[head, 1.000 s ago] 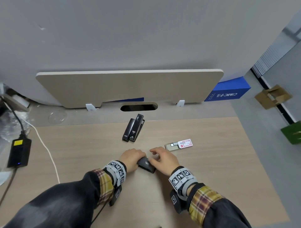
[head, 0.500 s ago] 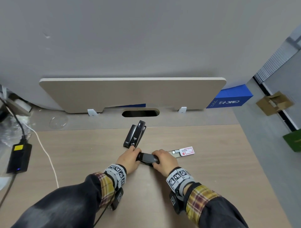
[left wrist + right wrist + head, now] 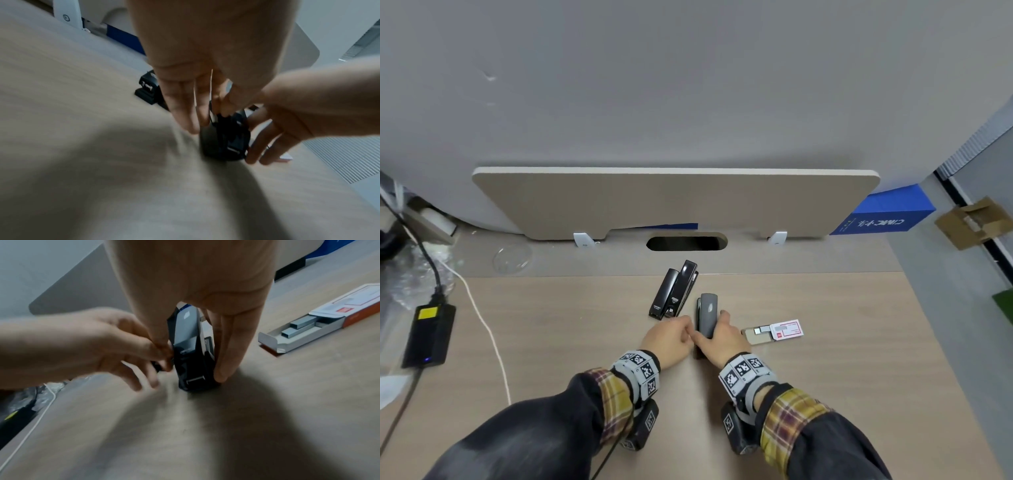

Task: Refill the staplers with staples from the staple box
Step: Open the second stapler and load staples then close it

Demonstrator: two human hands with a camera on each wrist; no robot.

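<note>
A grey stapler (image 3: 708, 313) stands on the wooden desk (image 3: 551, 325), pointing away from me. My right hand (image 3: 714, 334) grips it from above, thumb on one side and fingers on the other; the right wrist view shows the stapler (image 3: 191, 344) between them. My left hand (image 3: 686, 334) pinches the stapler's left rear side, and its fingers (image 3: 203, 105) touch the stapler (image 3: 226, 139) there. Two black staplers (image 3: 674, 291) lie side by side just beyond. The staple box (image 3: 774, 332) lies open to the right, with staple strips (image 3: 302, 324) showing.
A black power adapter (image 3: 428, 334) and a white cable (image 3: 486, 329) lie at the left. A beige divider panel (image 3: 674, 202) and a cable hole (image 3: 686, 242) are at the desk's back. A blue box (image 3: 883, 216) and cardboard (image 3: 972, 222) sit beyond the right edge.
Both hands have carried the grey stapler forward, toward the black staplers, and turned it from lying crosswise to pointing away. The staple box has not moved.
</note>
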